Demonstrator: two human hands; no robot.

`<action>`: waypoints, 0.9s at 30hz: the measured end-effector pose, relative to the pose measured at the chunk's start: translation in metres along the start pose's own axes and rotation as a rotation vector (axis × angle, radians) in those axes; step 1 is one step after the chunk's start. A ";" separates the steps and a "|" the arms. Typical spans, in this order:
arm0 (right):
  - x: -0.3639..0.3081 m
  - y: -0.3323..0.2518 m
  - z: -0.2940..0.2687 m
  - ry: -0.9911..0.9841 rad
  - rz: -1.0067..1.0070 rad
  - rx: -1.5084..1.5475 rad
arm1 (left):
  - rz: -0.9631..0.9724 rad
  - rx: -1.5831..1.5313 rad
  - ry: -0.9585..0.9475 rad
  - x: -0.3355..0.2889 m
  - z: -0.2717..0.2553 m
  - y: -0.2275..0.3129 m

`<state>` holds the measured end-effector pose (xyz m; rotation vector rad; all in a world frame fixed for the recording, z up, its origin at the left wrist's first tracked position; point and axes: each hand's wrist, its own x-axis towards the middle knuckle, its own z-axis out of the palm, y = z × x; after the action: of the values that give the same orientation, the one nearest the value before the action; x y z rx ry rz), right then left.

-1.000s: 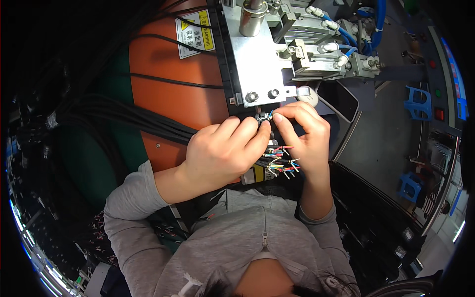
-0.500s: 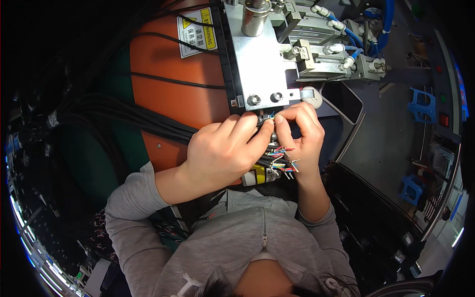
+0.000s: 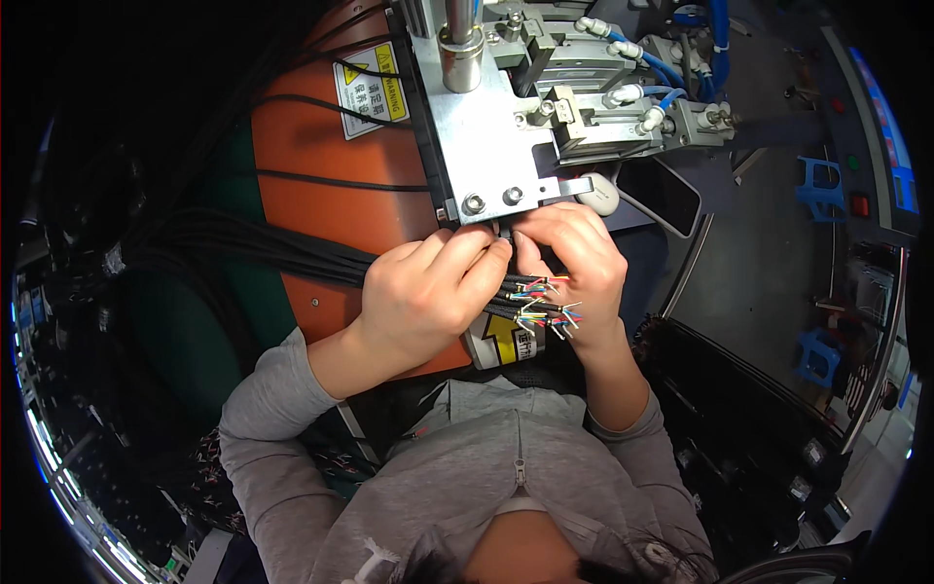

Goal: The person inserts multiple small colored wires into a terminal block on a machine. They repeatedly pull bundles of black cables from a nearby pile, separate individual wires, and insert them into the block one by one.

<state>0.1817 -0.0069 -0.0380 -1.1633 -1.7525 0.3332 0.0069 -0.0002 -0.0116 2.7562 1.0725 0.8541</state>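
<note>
My left hand point(image 3: 423, 289) is closed at the front edge of a metal press plate point(image 3: 477, 146), its thumb and index finger pinched on a black cable whose end is mostly hidden. The bundle of black cables point(image 3: 282, 251) runs in from the left and passes beneath this hand. Their stripped ends point(image 3: 540, 310), with thin coloured wires fanned out, stick out below the fingers, near my right palm. My right hand point(image 3: 581, 261) is closed too, its thumb and fingertips meeting the left ones under the plate's edge. What it pinches is hidden.
Pneumatic cylinders with blue hoses point(image 3: 623, 107) stand behind the plate. A phone point(image 3: 662, 198) and a round white object point(image 3: 597, 195) lie to the right. An orange machine surface point(image 3: 341, 219) carries a warning label point(image 3: 375, 92). Blue stools point(image 3: 822, 190) stand farther right.
The whole view has shifted, so the machine sits farther left. Coloured wire tips seen between my fingertips are now out of sight under the plate's edge. Both hands stay close together there.
</note>
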 end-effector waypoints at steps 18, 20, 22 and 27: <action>-0.009 0.010 -0.020 -0.189 0.048 0.654 | -0.006 -0.039 -0.122 -0.001 -0.020 0.003; -0.010 0.011 -0.022 -0.158 0.065 0.633 | 0.084 -0.084 0.067 0.003 -0.016 0.000; -0.011 0.009 -0.024 -0.052 0.183 0.614 | 0.112 -0.119 0.143 0.005 -0.025 0.005; -0.004 -0.017 -0.022 -0.059 0.154 0.408 | 0.118 -0.174 0.059 -0.001 -0.020 0.000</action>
<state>0.1913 -0.0246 -0.0181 -0.9974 -1.5515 0.7859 -0.0043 -0.0035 0.0045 2.6855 0.8070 0.9983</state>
